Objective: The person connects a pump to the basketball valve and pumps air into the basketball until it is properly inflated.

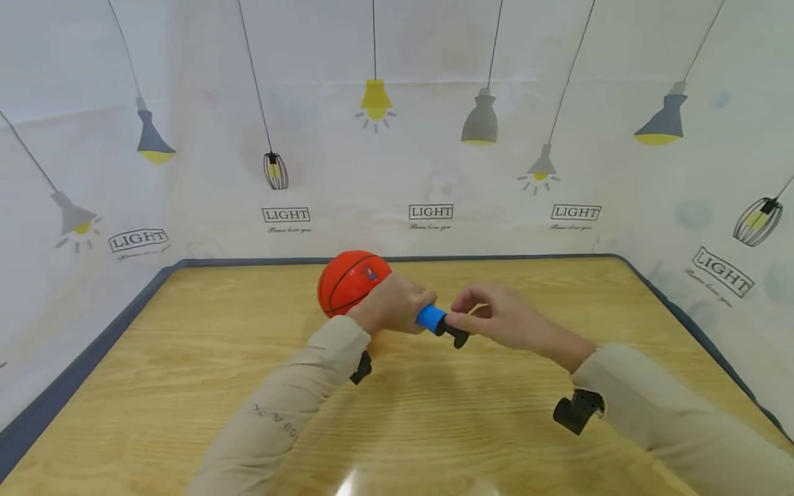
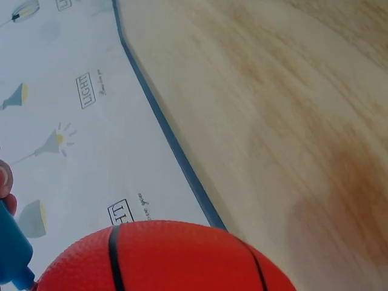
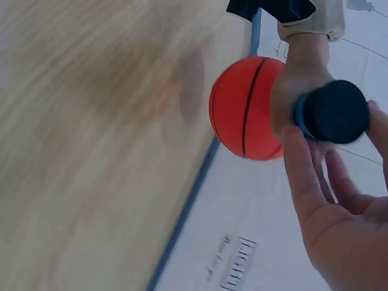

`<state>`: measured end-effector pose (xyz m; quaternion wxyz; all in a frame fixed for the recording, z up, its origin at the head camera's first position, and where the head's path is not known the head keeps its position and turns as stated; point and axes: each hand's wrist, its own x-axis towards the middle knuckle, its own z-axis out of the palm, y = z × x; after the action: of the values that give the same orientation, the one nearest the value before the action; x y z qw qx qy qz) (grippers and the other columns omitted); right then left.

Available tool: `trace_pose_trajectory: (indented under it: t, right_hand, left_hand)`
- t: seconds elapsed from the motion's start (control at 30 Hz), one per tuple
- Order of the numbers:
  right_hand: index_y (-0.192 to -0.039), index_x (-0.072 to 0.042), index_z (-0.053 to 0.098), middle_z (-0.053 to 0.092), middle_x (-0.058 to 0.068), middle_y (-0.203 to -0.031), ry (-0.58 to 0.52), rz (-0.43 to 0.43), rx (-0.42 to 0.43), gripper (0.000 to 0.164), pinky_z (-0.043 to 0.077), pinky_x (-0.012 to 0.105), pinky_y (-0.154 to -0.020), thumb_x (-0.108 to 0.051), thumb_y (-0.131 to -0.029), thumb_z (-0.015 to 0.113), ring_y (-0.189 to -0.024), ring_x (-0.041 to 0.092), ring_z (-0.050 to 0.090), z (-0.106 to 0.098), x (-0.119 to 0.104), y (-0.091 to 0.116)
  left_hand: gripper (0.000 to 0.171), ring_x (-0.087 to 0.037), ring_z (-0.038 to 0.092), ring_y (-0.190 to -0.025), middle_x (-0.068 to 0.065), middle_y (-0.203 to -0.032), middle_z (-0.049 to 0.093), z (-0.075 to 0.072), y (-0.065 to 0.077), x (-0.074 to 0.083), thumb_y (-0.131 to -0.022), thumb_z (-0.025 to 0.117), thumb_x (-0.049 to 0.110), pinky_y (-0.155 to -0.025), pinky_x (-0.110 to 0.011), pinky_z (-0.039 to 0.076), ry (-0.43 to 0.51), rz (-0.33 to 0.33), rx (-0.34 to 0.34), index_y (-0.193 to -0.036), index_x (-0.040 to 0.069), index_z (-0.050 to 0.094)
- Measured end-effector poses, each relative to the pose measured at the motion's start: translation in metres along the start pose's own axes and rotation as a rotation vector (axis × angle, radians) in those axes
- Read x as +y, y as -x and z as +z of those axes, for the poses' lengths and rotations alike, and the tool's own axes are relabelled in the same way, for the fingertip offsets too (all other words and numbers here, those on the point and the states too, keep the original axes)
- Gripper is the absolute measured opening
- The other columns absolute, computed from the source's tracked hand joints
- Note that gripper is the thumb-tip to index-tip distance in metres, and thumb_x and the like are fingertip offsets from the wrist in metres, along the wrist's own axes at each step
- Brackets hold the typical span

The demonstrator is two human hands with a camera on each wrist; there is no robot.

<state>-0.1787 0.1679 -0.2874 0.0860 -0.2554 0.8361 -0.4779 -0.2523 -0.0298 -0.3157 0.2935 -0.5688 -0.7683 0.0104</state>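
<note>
A red basketball [image 1: 347,281] with black lines is at the far middle of the head view, partly behind my left hand [image 1: 397,304]. That hand grips the blue barrel of a ball pump [image 1: 429,317]. In the left wrist view, the pump's narrow tip [image 2: 23,278] meets the red ball [image 2: 176,257]. The black plunger handle [image 1: 457,335] sticks out toward my right hand [image 1: 505,318]. Seen from the right wrist, thumb and fingers lie on both sides of the round black handle end [image 3: 337,112], pinching its rim. Whether the ball rests on the table cannot be told.
The wooden table [image 1: 248,310] stretches under both arms, with a dark blue edge strip [image 1: 496,257] along its far side. Behind it hangs a white backdrop [image 1: 347,172] printed with lamps. Black wrist devices [image 1: 578,411] are strapped beneath the beige sleeves [image 1: 676,413].
</note>
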Motion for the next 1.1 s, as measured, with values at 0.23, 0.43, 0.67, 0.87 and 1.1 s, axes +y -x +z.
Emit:
trace_pose_trajectory:
  t: [0.23, 0.43, 0.67, 0.87, 1.1]
  right_hand:
    - [-0.105, 0.005, 0.044, 0.057, 0.014, -0.096, -0.347, 0.250, -0.045, 0.041, 0.049, 0.035, -0.075, -0.025, -0.083, 0.060, -0.083, 0.022, 0.062, 0.024, 0.011, -0.003]
    - [-0.113, 0.011, 0.039, 0.050, 0.019, -0.106, -0.688, 0.352, 0.001, 0.039, 0.047, 0.030, -0.080, -0.012, -0.086, 0.055, -0.084, 0.018, 0.059, 0.036, 0.015, -0.001]
    - [-0.118, 0.013, 0.031, 0.045, 0.022, -0.107, -0.762, 0.373, 0.110, 0.043, 0.048, 0.024, -0.075, -0.010, -0.087, 0.052, -0.082, 0.015, 0.059, 0.040, 0.017, 0.001]
    - [-0.120, 0.009, 0.029, 0.040, 0.024, -0.109, -0.790, 0.380, 0.187, 0.046, 0.047, 0.025, -0.076, -0.011, -0.086, 0.054, -0.083, 0.017, 0.059, 0.034, 0.020, 0.008]
    - [-0.116, 0.007, 0.030, 0.041, 0.024, -0.109, -0.805, 0.350, 0.206, 0.043, 0.047, 0.027, -0.079, -0.010, -0.085, 0.056, -0.085, 0.018, 0.059, 0.029, 0.016, 0.011]
  left_hand:
    - [0.016, -0.004, 0.025, -0.044, 0.009, -0.051, 0.027, 0.003, -0.006, 0.012, -0.077, 0.055, 0.018, -0.043, -0.018, 0.020, -0.056, 0.060, -0.165, -0.064, 0.015, 0.046]
    - [0.018, -0.005, 0.027, -0.043, 0.009, -0.051, 0.028, 0.009, -0.005, 0.015, -0.082, 0.052, 0.018, -0.044, -0.018, 0.019, -0.034, 0.067, -0.192, -0.065, 0.015, 0.047]
    - [0.021, -0.014, 0.054, -0.076, 0.000, -0.080, 0.056, 0.019, 0.006, 0.015, -0.074, 0.066, 0.025, -0.077, -0.026, 0.044, -0.006, -0.121, 0.049, -0.088, 0.012, 0.058]
    - [0.077, -0.035, 0.031, -0.119, -0.014, -0.123, 0.040, 0.017, 0.035, 0.005, -0.062, 0.074, 0.042, -0.096, -0.057, 0.021, 0.015, -0.496, 0.176, -0.125, 0.013, 0.042]
    - [0.109, -0.043, 0.023, -0.123, -0.020, -0.137, 0.022, 0.034, 0.046, 0.007, -0.054, 0.080, 0.042, -0.091, -0.058, 0.029, 0.214, -0.784, 0.268, -0.138, 0.012, 0.019]
